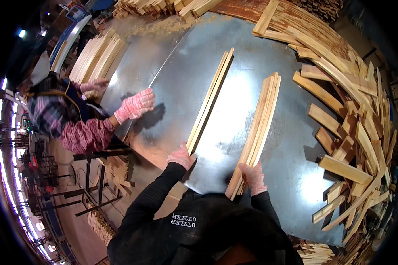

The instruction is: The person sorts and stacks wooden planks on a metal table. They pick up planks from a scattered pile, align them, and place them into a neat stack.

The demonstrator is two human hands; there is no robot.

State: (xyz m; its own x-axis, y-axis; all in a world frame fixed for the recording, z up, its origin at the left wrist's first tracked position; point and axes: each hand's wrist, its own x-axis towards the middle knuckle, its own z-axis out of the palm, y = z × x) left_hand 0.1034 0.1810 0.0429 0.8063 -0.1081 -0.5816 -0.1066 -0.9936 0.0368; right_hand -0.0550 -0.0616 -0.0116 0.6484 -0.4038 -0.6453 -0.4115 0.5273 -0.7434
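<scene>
Head cam, left grip point(181, 157): was closed on skinny strips point(210, 100)
Right grip point(254, 177): had thicker bundle point(260, 121) pinched
Lined up: both, seemingly
Loose pile point(347, 170), desk's point(172, 62) right edge: looked ungathered

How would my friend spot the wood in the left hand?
Find the big shiny metal table. By its near edge is the black-sleeved left hand. It holds the thin wooden bundle, slimmer than the wider bundle in the right hand.

Boards point(345, 169) lie on the table point(292, 145) (right of the strips point(256, 128)).
</scene>
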